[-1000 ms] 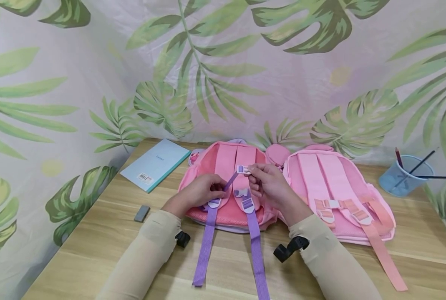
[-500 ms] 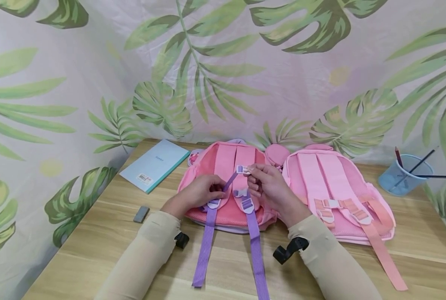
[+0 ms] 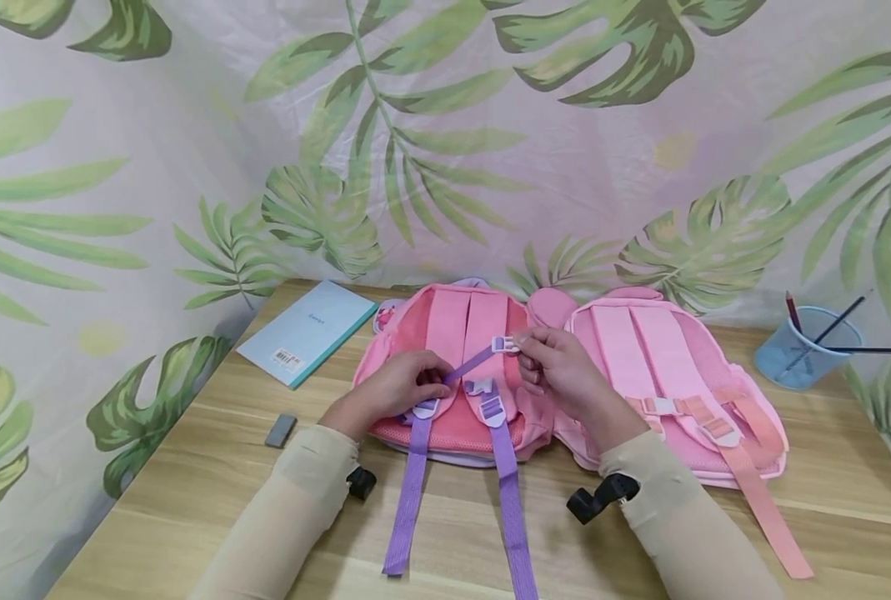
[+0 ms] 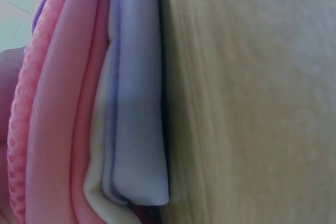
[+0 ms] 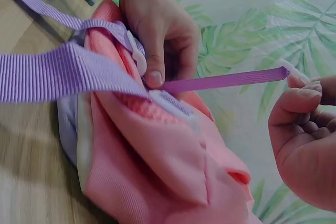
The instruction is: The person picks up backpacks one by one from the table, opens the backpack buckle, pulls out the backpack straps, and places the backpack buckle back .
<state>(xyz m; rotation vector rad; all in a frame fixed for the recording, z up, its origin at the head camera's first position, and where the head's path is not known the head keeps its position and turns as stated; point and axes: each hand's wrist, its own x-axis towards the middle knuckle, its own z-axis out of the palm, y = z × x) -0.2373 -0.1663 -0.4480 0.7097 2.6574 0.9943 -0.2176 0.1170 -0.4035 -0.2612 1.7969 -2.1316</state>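
A coral-pink backpack (image 3: pixel 460 435) lies on the table with its straps upward. My left hand (image 3: pixel 396 385) pinches a narrow purple strap (image 3: pixel 471 364) near the left shoulder strap's end. The strap runs taut to a white plastic buckle piece (image 3: pixel 503 344), pinched between my right thumb and fingers. My right hand (image 3: pixel 565 367) is raised above the bag; the right wrist view shows the purple webbing (image 5: pixel 226 81) stretched between both hands. Another white buckle piece (image 3: pixel 481 387) rests on the right shoulder strap. The left wrist view shows mostly the bag's side (image 4: pixel 58 103).
A lighter pink backpack (image 3: pixel 640 350) with orange straps lies to the right, its small buckle fastened. Beyond it stands a blue mesh cup (image 3: pixel 805 354) with pencils. A light blue notebook (image 3: pixel 306 333) and grey eraser (image 3: pixel 281 430) lie left. Two purple strap ends hang toward me.
My right hand has moved a little right with the buckle piece, drawing the purple strap out to a longer, flatter line. The left hand stays nearly in place.
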